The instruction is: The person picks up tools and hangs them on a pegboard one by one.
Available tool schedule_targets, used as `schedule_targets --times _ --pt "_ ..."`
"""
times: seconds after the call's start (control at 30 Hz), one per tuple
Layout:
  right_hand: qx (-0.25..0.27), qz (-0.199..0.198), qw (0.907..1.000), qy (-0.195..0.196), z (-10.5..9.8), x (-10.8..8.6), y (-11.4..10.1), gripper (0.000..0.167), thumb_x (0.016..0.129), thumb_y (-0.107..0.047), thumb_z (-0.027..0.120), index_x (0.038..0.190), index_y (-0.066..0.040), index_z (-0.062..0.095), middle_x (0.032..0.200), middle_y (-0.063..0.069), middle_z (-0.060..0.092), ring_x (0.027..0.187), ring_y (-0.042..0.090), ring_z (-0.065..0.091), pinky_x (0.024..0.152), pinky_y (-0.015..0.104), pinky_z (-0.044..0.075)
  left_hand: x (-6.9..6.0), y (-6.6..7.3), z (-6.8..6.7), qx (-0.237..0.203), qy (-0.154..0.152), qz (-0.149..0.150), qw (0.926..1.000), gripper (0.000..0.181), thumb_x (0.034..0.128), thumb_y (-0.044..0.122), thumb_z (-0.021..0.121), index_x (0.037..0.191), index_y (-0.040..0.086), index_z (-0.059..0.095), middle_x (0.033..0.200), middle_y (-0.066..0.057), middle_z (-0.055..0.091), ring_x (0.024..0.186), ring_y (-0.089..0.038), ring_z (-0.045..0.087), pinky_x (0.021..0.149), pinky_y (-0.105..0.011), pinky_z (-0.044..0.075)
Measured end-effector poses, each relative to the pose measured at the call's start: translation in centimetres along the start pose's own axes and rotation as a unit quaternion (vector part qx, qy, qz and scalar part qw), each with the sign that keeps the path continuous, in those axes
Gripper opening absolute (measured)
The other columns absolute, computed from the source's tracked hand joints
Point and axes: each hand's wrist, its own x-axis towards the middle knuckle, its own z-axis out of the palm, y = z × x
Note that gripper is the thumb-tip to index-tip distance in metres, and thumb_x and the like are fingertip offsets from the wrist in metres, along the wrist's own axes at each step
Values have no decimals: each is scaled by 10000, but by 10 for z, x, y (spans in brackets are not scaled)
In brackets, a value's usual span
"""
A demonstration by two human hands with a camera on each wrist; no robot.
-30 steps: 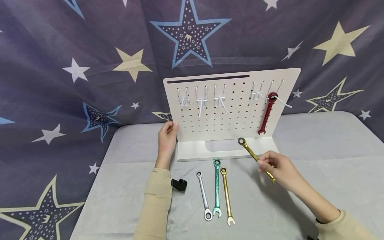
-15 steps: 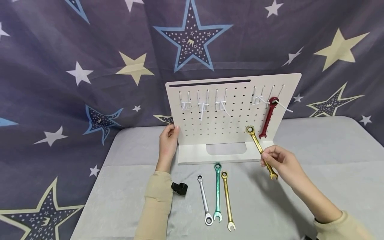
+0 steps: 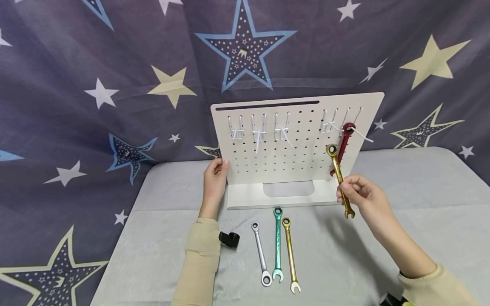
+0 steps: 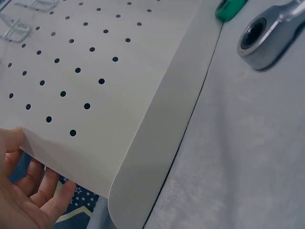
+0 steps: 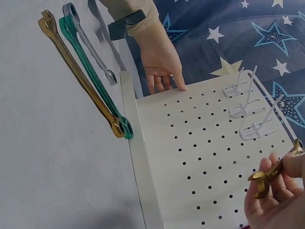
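My right hand (image 3: 365,199) pinches a gold combination wrench (image 3: 332,159) between thumb and fingers, ring end up, in front of the white pegboard (image 3: 275,163). Just behind that wrench, a red wrench (image 3: 346,140) hangs by its ring from the rightmost hook. At the board's left edge, my left hand (image 3: 214,180) grips it, thumb on the front and fingers behind, as the left wrist view shows (image 4: 33,191). On the cloth before the board lie a silver wrench (image 3: 260,255), a green wrench (image 3: 277,244) and a second gold wrench (image 3: 291,255).
White wire hooks stick out of the board: one (image 3: 282,135) among three at the left, and another (image 3: 330,126) left of the red wrench. A grey cloth (image 3: 145,255) covers the table. Behind hangs a star-patterned curtain (image 3: 126,51).
My right hand has raised the gold wrench and brought it slightly right, turning it more upright, so it now overlaps the red one. My left hand stays on the board's edge.
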Motion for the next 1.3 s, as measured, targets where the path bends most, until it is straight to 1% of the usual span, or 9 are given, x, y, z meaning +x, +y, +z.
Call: schedule_targets --times 0.3,0.4,0.6,0.8,0.87,0.97,1.17,1.23,1.3 --pt "262 -157 9992 247 5 2 -1 54 1023 -85 542 982 -73 576 821 -40 671 730 85 611 679 187 490 1 -2 0 11 22 -24 10000 267 1022 172 572 1168 -45 621 1140 -184 610 1073 -265 564 952 -370 455" --pt "475 -194 9981 347 6 5 -1 59 1023 -84 541 972 -82 572 812 -45 671 726 72 607 697 175 497 1 -2 0 6 9 -9 10000 270 1024 175 567 1173 -45 618 1140 -184 607 1071 -265 562 951 -370 455" --pt "932 -133 9949 365 7 13 -5 62 1026 -65 525 977 -72 563 812 -23 666 720 75 617 694 179 523 1 0 1 17 11 20 10000 267 1026 178 565 1172 -39 618 1126 -177 608 1049 -258 562 934 -370 462" --pt "1546 -104 9872 385 7 21 -7 59 1028 -41 506 991 -55 549 827 11 665 731 92 613 704 193 530 1 1 0 19 31 85 10000 258 1025 170 565 1163 -41 621 1104 -177 609 1028 -260 564 920 -369 464" --pt "1653 -72 9855 380 6 22 -7 57 1026 -36 508 992 -56 549 828 14 665 725 92 611 697 193 530 0 1 0 39 26 81 10000 256 1027 172 561 1164 -37 622 1102 -174 607 1024 -255 563 918 -369 465" --pt "1662 -8 9854 383 6 24 -6 56 1023 -33 512 992 -59 549 828 13 668 718 90 612 690 189 528 -1 0 0 24 7 50 10000 260 1027 173 561 1169 -36 622 1109 -173 606 1029 -255 560 919 -369 464" --pt "1493 69 9878 436 7 29 -3 42 1022 -42 519 996 -54 550 823 2 670 707 84 616 685 186 527 -2 -1 0 9 7 53 10000 262 1025 174 567 1169 -38 622 1121 -181 609 1048 -267 567 931 -376 465" --pt "1443 79 9885 449 8 32 -2 20 1018 -53 535 1008 -36 538 824 1 672 706 84 618 683 185 526 -2 -1 0 16 19 59 10000 258 1024 171 567 1166 -38 622 1125 -182 610 1055 -271 568 940 -382 464" --pt "1376 86 9894 461 8 34 -1 57 1013 -71 555 1021 -26 521 824 -5 674 706 81 619 681 180 522 -2 0 1 17 28 53 10000 258 1023 167 568 1168 -40 620 1135 -184 610 1067 -276 567 954 -388 461"
